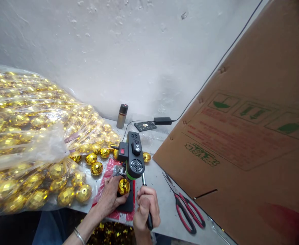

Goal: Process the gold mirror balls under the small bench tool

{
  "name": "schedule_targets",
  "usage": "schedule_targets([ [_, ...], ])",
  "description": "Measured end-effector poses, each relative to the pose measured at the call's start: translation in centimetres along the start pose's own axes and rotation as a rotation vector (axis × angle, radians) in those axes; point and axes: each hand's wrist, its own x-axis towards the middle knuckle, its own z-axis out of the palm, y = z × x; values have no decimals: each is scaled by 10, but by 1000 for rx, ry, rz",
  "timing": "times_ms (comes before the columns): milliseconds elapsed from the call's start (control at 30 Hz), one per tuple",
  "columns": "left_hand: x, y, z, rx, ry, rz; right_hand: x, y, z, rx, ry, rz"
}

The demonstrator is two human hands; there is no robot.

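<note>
Head view: noted at lower centre, left hand (110, 197) with thumb and fingers curled narrowly about a shiny gold faceted ball (124, 186). Position of ball: directly below the head of a black upright machine (135, 154) with round vent grilles and a red switch (122, 151); contact with the head not determinable. Observed beside it, right hand (145, 211) with fingers wrapped tightly around the black-gripped end of a metal lever (144, 179). Found beneath the machine: a red plastic sheet (111, 166) on a pale grey tabletop (161, 170). Recorded at left: a large clear plastic bag (54, 146) full of similar balls, with several loose gold balls (97, 168) near its edge. Listed at the back, near the grey wall (149, 61): a bronze-coloured bottle with black cap (122, 116), a flat black rectangular panel (145, 126) and a black oblong adapter (163, 121). Logged at right: scissors with red-and-black handles (189, 208), just beside a large brown cardboard box (231, 136) printed in green and red.
</note>
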Motion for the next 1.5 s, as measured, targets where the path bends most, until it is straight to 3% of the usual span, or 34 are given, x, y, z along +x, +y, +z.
schedule_targets([
  [433,-1,7,-3,-31,4,-26,-10,6,-1,-38,9,26],
  [1300,0,10,-1,-57,6,-63,0,8,3,-19,40,-52],
  [1500,1,9,3,-43,7,-60,-16,17,-1,-37,-2,-82],
])
